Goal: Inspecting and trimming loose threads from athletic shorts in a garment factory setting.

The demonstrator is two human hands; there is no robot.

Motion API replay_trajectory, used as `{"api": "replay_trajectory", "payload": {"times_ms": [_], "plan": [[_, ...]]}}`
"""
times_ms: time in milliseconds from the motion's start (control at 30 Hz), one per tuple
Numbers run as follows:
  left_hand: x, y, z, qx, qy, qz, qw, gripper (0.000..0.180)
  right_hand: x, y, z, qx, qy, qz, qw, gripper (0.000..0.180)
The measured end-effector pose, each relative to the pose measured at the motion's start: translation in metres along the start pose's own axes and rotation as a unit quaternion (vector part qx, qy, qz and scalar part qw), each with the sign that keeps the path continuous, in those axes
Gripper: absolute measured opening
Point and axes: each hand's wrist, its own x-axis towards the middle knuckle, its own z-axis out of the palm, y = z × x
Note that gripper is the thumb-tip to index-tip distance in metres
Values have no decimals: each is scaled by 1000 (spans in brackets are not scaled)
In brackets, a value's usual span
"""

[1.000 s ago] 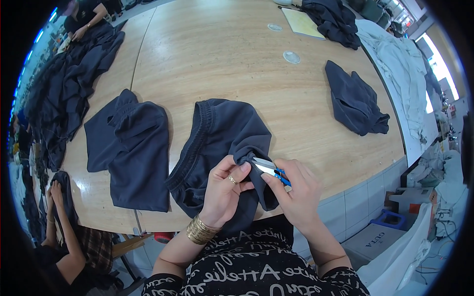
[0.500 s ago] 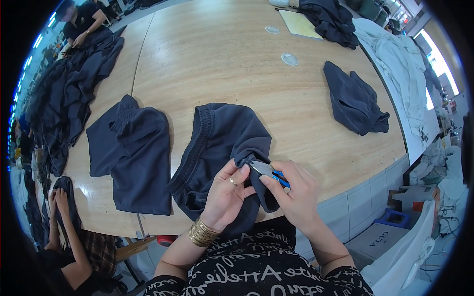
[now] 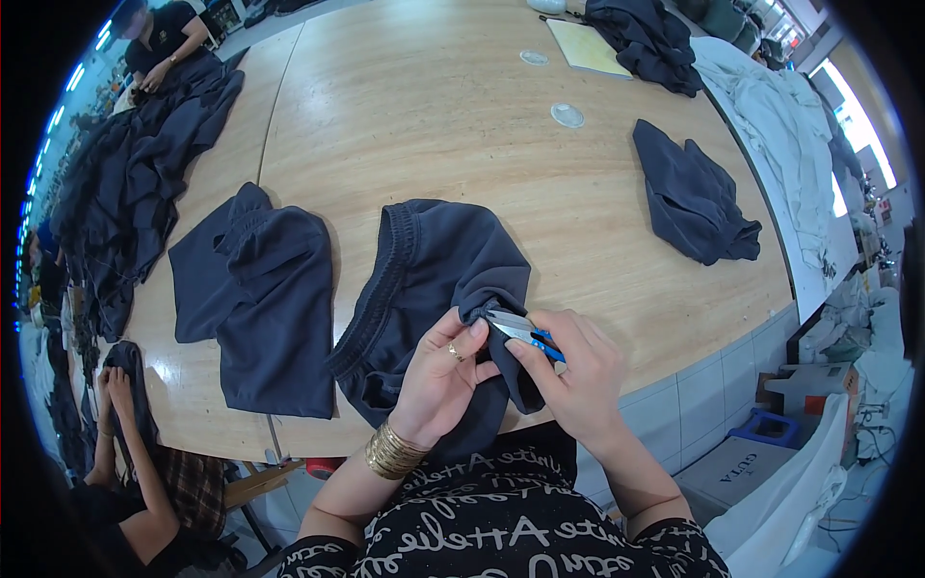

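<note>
Shorts (image 3: 453,246), dark blue with a stretchy waist, lie at the six o'clock edge of the wooden table (image 3: 578,193). The left hand (image 3: 434,380) pinches a bunched bit of them. The right hand (image 3: 578,376) holds blue-handled snips (image 3: 515,328), tips at that bit. One dark garment (image 3: 275,308) lies at nine o'clock from them, a crumpled garment (image 3: 694,197) at two.

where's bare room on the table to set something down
Widest: the table beyond the held garment, between the dark pile and the two discs. Another: between the held garment and the bundle at right. Crowded: near edge, where the left hand pinches that garment, the right hand holds snips, and a second garment lies left.
</note>
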Motion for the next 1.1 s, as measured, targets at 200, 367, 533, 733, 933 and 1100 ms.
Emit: {"api": "replay_trajectory", "payload": {"times_ms": [200, 367, 533, 733, 933, 1100], "plan": [[-1, 1, -1, -4, 0, -5, 1000, 17, 1, -1, -1, 9, -5, -1, 1000, 22], [-1, 0, -6, 20, -20, 7, 1000, 25, 1, -1, -1, 20, -10, 7, 1000, 21], [-1, 0, -6, 21, -14, 3, 1000, 25, 0, -1, -1, 30, -16, 16, 999, 21], [-2, 2, -4, 16, 8, -4, 1000, 16, 2, 0, -1, 43, -21, 22, 999, 19], [-2, 3, -2, 18, -3, 8, 1000, 19, 2, 6, -5, 156, -37, 123, 979, 19], [-3, 4, 0, 19, -9, 13, 1000, 20, 6, 2, -9, 194, -22, 134, 972, 24]]}}
